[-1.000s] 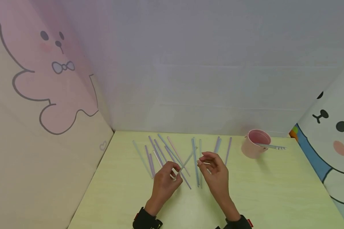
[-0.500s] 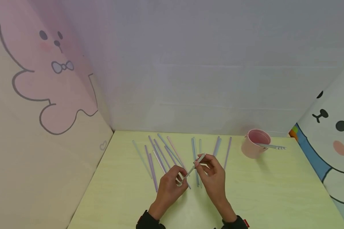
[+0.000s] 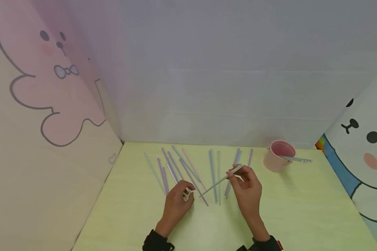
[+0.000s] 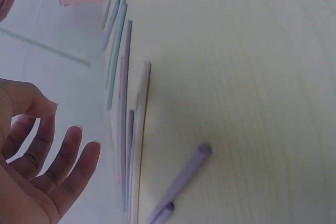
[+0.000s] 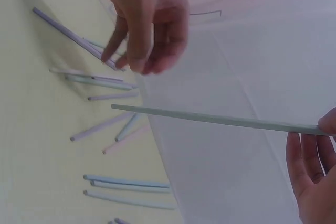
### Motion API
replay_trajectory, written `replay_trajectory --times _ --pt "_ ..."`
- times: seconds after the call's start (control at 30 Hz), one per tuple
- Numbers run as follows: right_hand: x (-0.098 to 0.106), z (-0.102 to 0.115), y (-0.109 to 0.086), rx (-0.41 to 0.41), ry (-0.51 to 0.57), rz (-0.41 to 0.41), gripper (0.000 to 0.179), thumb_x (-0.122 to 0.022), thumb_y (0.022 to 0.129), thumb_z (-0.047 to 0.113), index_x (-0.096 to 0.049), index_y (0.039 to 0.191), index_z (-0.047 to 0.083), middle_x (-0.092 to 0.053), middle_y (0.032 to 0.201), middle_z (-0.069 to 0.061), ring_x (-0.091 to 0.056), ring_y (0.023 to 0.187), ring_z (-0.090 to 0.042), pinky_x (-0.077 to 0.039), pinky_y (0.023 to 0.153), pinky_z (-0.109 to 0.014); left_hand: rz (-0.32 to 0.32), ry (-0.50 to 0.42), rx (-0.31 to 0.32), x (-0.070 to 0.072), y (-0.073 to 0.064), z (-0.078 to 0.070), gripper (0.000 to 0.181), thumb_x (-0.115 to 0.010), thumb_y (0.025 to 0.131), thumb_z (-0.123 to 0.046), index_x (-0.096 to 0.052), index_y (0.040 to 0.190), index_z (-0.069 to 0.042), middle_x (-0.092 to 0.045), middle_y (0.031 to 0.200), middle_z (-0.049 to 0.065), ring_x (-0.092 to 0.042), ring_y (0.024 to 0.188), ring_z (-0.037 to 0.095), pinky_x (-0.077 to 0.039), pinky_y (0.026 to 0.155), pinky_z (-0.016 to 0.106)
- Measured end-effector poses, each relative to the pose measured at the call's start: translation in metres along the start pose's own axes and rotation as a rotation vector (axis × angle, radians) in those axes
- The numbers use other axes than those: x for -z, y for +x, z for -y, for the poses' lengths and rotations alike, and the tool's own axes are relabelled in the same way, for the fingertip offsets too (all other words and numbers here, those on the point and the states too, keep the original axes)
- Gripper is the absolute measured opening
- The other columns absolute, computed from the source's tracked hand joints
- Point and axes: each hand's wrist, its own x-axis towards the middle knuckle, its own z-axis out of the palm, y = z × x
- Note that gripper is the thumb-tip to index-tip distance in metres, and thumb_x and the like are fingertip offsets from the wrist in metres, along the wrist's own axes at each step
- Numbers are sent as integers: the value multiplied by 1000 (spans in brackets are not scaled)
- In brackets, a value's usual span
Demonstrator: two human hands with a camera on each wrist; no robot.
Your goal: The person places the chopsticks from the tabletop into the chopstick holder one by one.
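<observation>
My right hand [image 3: 248, 190] pinches a thin pale green straw-like stick [image 3: 218, 182] near its upper end. The stick slants down to the left above the table, its free tip close to my left hand [image 3: 177, 202]. Nothing is held in that left hand; its thumb and fingers are loosely bent, with a gap between the tips. In the right wrist view, the stick [image 5: 210, 118] stretches out from between thumb and fingers. Beyond the hands lie several more sticks, among them purple [image 3: 193, 179], blue [image 3: 212, 176] and pink [image 3: 193, 167] ones.
A pink bucket [image 3: 274, 162] stands at the back right of the pale yellow table [image 3: 295, 216]. A pale stick [image 3: 296, 159] with a bumpy white end leans out over its rim. Cloth-like walls with cartoon animals enclose the table's back and sides.
The green stick passes from the left hand to the right, which now lifts it away to the upper right. My left hand lets go and draws back left.
</observation>
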Motion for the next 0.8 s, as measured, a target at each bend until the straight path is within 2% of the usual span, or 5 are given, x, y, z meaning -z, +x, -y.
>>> replay_trajectory --times 0.2,0.4,0.47,0.67,0.8 --pt "27 8 20 63 21 -75 35 -52 74 -39 -50 107 -31 -61 100 -32 -67 89 -28 -59 73 -28 -69 185 108 19 -1 36 19 -72 78 -3 -68 92 -15 -63 89 -6 -62 69 13 -47 47 29" --pt "55 18 43 131 26 -163 35 -52 72 -40 -47 106 -34 -64 99 -32 -68 88 -29 -59 73 -29 -115 219 224 38 -1 64 17 -71 79 -3 -69 94 -10 -65 90 0 -62 68 16 -47 46 32" --pt "61 23 49 148 7 -196 35 -54 72 -39 -48 106 -34 -65 98 -29 -68 87 -28 -59 72 -28 -129 219 253 43 -1 71 18 -71 79 -2 -69 95 -9 -66 91 2 -63 69 18 -48 47 34" --pt "72 46 63 192 -176 -294 35 -61 73 -32 -56 107 -27 -66 99 -19 -67 86 -23 -57 77 -22 -117 248 372 48 -2 81 16 -71 79 -2 -69 94 -7 -66 89 5 -62 69 21 -48 47 37" --pt "79 57 72 225 -172 -336 34 -61 73 -31 -55 106 -29 -66 98 -22 -67 84 -23 -57 76 -22 -107 280 439 46 -2 84 17 -72 78 -4 -69 94 -8 -66 88 5 -61 70 22 -47 48 37"
